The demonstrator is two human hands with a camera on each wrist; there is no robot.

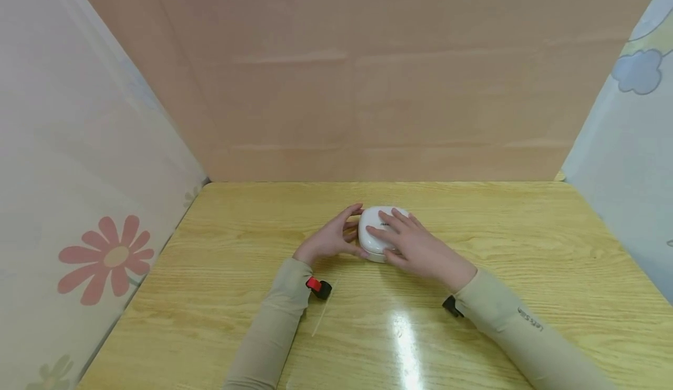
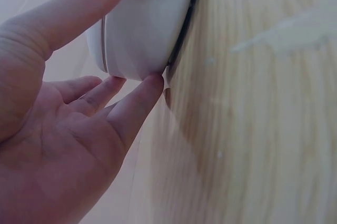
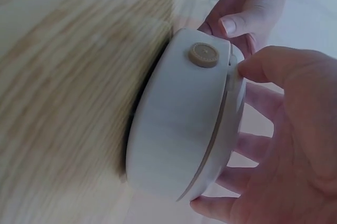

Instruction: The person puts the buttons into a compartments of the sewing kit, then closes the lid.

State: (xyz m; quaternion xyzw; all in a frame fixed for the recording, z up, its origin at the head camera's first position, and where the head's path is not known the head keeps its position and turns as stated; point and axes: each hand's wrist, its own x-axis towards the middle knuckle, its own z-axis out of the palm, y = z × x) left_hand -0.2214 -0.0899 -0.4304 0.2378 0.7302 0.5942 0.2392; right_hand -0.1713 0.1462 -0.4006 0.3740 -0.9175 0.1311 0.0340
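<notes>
A white rounded case (image 1: 372, 239) with a lid sits on the wooden table, small dark lettering on its top. My left hand (image 1: 331, 239) holds the case's left side, thumb at the front corner and fingers farther back, as the left wrist view shows on the case wall (image 2: 142, 34). Over the lid lies my right hand (image 1: 415, 247), fingers spread and fairly straight, its thumb (image 3: 260, 66) at the lid's edge. Close to that thumb, a round brown button or dial (image 3: 204, 54) projects from the case's front. The case's inside is hidden.
The light wooden table (image 1: 236, 226) meets a brownish sheet (image 1: 347, 104) at its back edge. Patterned panels (image 1: 58, 162) stand along both sides. A thin clear strip (image 1: 326, 308) lies near the left forearm. Dark wrist straps (image 1: 323, 289) project beneath the sleeves.
</notes>
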